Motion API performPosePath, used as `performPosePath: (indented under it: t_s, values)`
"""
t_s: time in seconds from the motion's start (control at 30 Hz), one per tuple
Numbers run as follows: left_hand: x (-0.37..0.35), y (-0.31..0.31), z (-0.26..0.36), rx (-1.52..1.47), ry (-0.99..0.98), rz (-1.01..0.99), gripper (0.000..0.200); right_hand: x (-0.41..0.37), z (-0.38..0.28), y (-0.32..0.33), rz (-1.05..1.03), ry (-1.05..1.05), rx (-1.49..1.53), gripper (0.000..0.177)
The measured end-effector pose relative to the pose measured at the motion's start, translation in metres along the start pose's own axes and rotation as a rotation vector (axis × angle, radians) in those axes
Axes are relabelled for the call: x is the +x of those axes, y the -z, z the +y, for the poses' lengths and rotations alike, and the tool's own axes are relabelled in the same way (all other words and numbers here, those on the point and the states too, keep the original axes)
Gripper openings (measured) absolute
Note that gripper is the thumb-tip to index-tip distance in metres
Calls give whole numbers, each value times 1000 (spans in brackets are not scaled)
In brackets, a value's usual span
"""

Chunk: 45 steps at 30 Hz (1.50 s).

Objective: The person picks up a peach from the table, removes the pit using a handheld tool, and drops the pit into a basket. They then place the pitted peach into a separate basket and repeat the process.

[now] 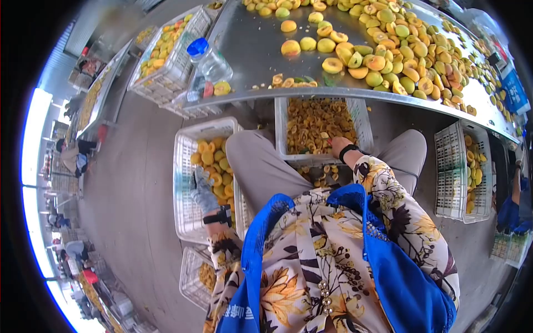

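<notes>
Left hand [203, 191], gloved, and right hand [340, 146]: couldn't tell whether fingers were apart or clamped. Steel tabletop [250, 61] spanned the front, fruit heaped toward its right. Left crate [182, 191] held halved fruit [210, 158], left hand over it. Middle crate [281, 130], under the tabletop edge, held brownish pieces [319, 117], right hand at its near right part. Smallest: cut scraps [288, 82] along the tabletop's front edge; a bump could've dropped them. Crates sat close, so a misplaced piece could've mixed the contents.
</notes>
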<state>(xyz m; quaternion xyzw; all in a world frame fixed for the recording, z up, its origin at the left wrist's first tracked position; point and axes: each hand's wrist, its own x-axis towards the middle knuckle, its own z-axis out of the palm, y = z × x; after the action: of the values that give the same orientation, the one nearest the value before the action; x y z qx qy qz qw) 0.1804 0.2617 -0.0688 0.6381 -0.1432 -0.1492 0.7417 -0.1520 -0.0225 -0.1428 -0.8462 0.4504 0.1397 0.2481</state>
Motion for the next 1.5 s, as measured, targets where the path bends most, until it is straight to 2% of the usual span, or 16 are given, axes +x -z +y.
performPosePath:
  t_s: [0.13,0.23,0.43,0.5,0.63,0.7,0.97,1.1,1.17,1.2,1.27,1.3,1.37,1.4,1.43,1.5]
  values:
    - [-6,-34,40,10,21,18,29,5,-13,29,256,-116,117,21]
    - [2,-44,52,-4,-51,-45,29,10,-14,27,424,-20,77,20]
    - [-1,-88,70,-73,-42,-237,27,-13,-27,31,339,37,-14,20]
    - [-7,-109,64,-4,-281,-355,25,-16,-28,35,306,59,3,21]
    - [-33,-141,81,-150,-86,-572,26,-27,-39,52,179,131,159,23]
    - [-43,-147,74,-180,-136,-612,26,-28,-37,48,267,194,203,18]
    - [-73,-163,72,-72,76,-712,25,-63,-55,84,404,357,-89,10]
    - [-86,-192,75,-49,99,-919,31,-67,-47,87,401,402,-177,13]
    - [-94,-223,80,236,-600,-1179,38,-68,-47,90,245,418,-223,15]
    - [-101,-235,83,330,-674,-1240,42,-68,-48,91,65,374,-344,20]
    - [-111,-258,80,472,-858,-1382,50,-81,-46,89,194,495,-260,23]
    - [-116,-268,77,476,-855,-1391,50,-90,-43,88,325,611,-189,27]
    - [-127,-285,76,726,-992,-1498,53,-116,-33,91,279,618,-111,29]
    - [-131,-293,76,683,-1069,-1503,52,-129,-26,92,233,631,-42,32]
    - [-130,-298,70,680,-1060,-1511,52,-137,-20,90,186,645,27,34]
    - [-125,-305,56,565,-800,-1807,46,-137,-6,73,241,720,202,31]
